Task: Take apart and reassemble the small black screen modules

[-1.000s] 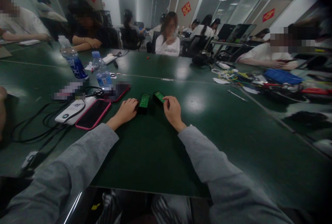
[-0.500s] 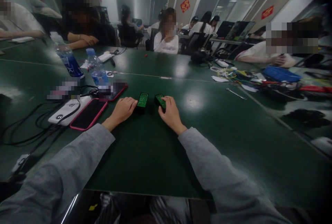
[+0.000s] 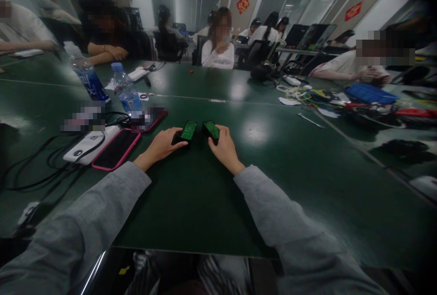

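Observation:
Two small black boxes with green circuit boards on top are in front of me on the dark green table [image 3: 191, 204]. My left hand [image 3: 162, 144] grips the left circuit board [image 3: 189, 130] from its near left side, with the thumb along the front edge and the fingers behind. The right circuit board [image 3: 211, 129] is held by my right hand [image 3: 226, 148], thumb in front and fingers over its right side. Both boards face up, a little apart and angled towards each other at the far end. The fingertips under the boxes are hidden.
To the left lie a pink-edged phone [image 3: 116, 150], a white power bank [image 3: 90, 144], black cables and two bottles, one a clear water bottle [image 3: 126, 90]. A wrench [image 3: 310, 120] and a pile of wires with a blue tray [image 3: 370, 94] are at right. Several people sit around.
My left hand has opened its thumb and closed round the left board, which has tilted slightly. The right hand has shifted its fingers to the right board's side, showing more of its top.

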Demonstrator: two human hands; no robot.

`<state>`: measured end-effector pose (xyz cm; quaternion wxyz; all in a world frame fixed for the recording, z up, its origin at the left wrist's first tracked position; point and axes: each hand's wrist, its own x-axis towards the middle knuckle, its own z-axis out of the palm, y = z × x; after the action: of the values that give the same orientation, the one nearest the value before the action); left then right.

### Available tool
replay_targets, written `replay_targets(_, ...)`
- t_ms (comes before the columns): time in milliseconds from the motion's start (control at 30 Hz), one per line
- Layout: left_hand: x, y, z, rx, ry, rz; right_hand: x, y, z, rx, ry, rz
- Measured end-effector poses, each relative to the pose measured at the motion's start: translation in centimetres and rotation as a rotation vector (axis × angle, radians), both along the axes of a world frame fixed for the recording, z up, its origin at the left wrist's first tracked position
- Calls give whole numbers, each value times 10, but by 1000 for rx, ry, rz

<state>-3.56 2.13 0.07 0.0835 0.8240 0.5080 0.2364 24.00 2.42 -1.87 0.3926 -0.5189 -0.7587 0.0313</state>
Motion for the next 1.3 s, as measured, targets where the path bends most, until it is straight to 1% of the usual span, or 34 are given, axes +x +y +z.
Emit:
replay_targets(200,1,-1,0,-8,-34,-41,-1,-1,0,-17,-24,9)
replay_targets(367,2,-2,1,6,13,-91,-1,-2,3,-23,-59,13)
replay_targets(833,3,-4,2,15,13,-82,0,-3,4,-42,-65,29)
replay_targets(1100,6,-6,7,15,42,-73,0,0,1,-26,-65,21)
replay_targets(1300,5,-5,4,33,40,-75,2,2,0,-36,-65,45)
